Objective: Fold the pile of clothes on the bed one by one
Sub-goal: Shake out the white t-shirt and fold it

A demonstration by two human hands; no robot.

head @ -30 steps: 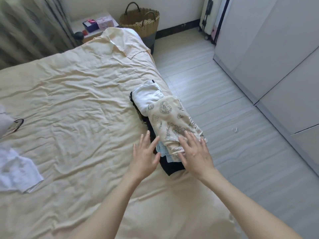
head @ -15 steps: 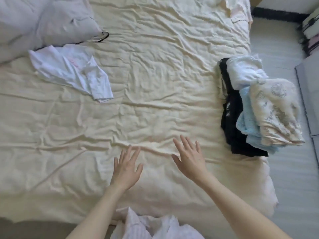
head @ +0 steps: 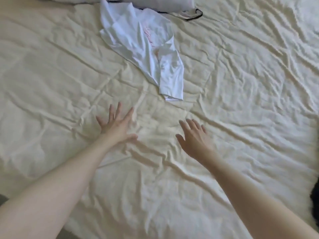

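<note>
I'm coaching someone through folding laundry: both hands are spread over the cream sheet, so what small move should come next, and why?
Probably reach both hands forward to the crumpled white garment with pink markings. The left hand and right hand are open and hold nothing, and the garment lies unfolded on the wrinkled cream bed sheet just beyond their fingertips.

A bedroom in a home: a wide bed (head: 241,83) under a creased cream sheet fills the view, with what looks like a pillow (head: 155,2) at its far edge and a loose white garment (head: 148,49) lying on it.

Head view, steeply down, near bed (head: 241,83).
</note>
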